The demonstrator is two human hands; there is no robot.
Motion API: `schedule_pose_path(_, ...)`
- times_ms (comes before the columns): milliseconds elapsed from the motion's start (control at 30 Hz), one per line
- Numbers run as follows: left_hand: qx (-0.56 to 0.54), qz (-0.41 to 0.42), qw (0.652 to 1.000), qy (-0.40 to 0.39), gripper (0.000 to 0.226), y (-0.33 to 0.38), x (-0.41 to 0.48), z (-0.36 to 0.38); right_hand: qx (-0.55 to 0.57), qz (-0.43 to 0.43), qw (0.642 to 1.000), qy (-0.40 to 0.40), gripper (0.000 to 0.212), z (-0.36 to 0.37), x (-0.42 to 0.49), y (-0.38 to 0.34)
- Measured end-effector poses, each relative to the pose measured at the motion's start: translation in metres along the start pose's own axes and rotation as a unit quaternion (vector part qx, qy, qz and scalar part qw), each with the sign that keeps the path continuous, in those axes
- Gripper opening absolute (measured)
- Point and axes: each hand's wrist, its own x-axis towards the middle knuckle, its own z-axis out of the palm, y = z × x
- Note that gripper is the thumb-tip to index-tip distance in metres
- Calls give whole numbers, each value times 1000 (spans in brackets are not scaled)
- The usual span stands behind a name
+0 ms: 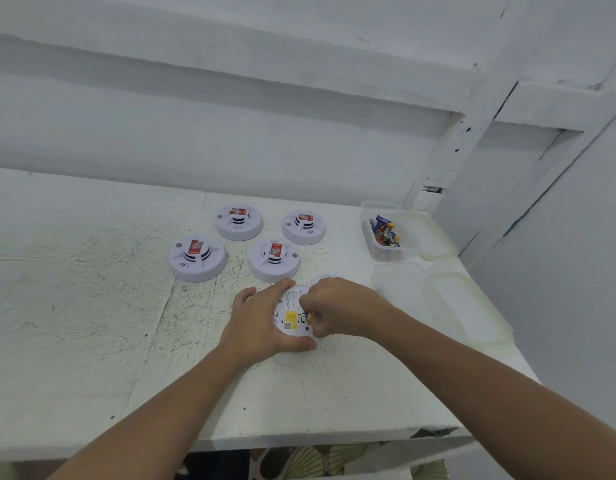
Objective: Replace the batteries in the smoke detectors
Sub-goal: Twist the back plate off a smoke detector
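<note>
Fingers of the left hand (261,320) curl round an upturned smoke detector (292,322); right hand (337,310) fingertips pinch a battery (309,317) against its back.

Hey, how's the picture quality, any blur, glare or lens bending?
Head view: flat even light, faint shadows, no glare; the wide lens bends the table edge and wall beams; print on the upturned smoke detector is too soft to read.

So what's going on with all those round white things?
A person is changing batteries. The left hand holds one smoke detector upside down on the table, and the right hand pinches what looks like a battery at its back. Behind sit four more detectors, with a clear tub of batteries to their right.
</note>
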Motion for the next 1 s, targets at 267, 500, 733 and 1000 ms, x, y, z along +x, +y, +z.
schedule_pose_path(267, -5, -21, 1000, -5, 108, -1, -1, 1, 209, 102, 970, 64, 16, 9, -10, 6)
schedule_pose_path(500, 0, -27, 1000, -8, 108, 6, -3, -2, 265, 204, 938, 94, 14, 12, -7, -6)
schedule_pose_path(733, -7, -60, 998, -22, 109, 21, -8, -12, 654, 297, 675, 170, 21, -12, -35, 28)
schedule_pose_path(1000, -13, -37, 999, -15, 111, 11, -6, -7, 512, 436, 708, 215, 17, -2, -84, 79)
